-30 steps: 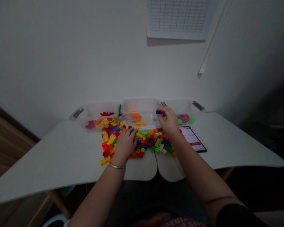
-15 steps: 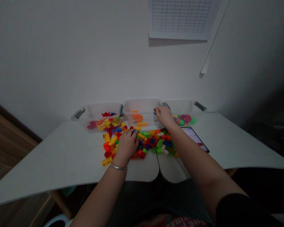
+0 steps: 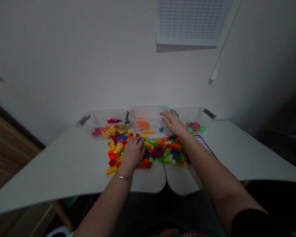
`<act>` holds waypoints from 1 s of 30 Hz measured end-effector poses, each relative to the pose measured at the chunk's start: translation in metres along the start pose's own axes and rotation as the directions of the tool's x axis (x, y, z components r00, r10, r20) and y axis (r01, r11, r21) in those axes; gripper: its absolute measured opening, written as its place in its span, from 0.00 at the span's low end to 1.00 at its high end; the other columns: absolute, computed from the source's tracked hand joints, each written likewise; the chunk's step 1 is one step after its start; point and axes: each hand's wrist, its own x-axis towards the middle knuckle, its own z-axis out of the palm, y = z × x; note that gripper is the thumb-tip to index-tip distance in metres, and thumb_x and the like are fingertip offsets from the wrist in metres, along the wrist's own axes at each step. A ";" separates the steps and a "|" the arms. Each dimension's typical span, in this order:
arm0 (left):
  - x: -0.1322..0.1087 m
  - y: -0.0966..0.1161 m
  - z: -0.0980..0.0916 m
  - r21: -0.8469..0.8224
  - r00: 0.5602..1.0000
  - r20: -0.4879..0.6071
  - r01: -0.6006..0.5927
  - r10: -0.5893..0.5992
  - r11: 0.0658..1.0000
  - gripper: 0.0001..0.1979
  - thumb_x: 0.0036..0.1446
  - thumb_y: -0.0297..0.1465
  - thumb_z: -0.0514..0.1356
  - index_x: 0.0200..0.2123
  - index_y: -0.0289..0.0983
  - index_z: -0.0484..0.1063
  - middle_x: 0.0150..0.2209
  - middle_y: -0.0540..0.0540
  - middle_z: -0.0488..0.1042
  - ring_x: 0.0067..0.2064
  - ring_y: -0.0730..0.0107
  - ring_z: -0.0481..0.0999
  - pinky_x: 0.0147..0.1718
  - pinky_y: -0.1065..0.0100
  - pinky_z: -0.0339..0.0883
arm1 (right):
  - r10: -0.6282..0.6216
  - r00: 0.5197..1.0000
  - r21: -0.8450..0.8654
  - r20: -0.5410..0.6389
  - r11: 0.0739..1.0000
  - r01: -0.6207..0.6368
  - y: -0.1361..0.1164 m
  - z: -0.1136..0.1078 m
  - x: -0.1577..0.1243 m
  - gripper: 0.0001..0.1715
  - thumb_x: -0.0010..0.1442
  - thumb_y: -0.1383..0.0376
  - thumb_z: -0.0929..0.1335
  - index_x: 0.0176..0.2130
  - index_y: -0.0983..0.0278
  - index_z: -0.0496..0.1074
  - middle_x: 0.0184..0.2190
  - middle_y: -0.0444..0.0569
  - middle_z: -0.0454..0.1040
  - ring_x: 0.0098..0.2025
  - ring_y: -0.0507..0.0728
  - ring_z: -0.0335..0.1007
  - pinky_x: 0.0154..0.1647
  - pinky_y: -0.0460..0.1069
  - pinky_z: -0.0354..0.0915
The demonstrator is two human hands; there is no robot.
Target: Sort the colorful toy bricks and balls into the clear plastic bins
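Observation:
My left hand (image 3: 133, 152) rests over the left part of a heap of coloured toy bricks (image 3: 153, 151). A blue brick (image 3: 139, 140) shows at its fingertips, partly hidden by the fingers. My right hand (image 3: 173, 123) hovers at the right end of the middle clear plastic bin (image 3: 148, 113), fingers apart and holding nothing. Beneath its fingertips a small blue brick (image 3: 161, 129) lies inside that bin. Further left in the same bin are orange pieces (image 3: 144, 124) and a yellow-orange brick (image 3: 149, 131).
The left clear bin (image 3: 98, 117) holds red and yellow pieces (image 3: 112, 131); the right clear bin (image 3: 188, 113) holds round coloured pieces (image 3: 194, 126). A phone or tablet (image 3: 204, 144) lies partly under my right forearm. Behind stands a wall with a printed sheet (image 3: 189, 23).
My right hand has let go of the blue brick, which now lies in the middle bin, and its fingers have spread. My left hand stays nearly in place.

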 end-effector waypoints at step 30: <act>0.002 0.003 -0.005 0.007 1.000 0.015 -0.006 0.006 1.000 0.19 0.59 0.28 0.54 0.53 0.35 0.71 0.53 0.37 0.72 0.54 0.53 0.70 0.55 0.53 0.66 | 0.195 0.965 -0.356 -0.173 0.902 -0.246 -0.006 0.010 -0.140 0.12 0.59 0.59 0.67 0.39 0.63 0.76 0.47 0.55 0.76 0.54 0.66 0.64 0.63 0.65 0.52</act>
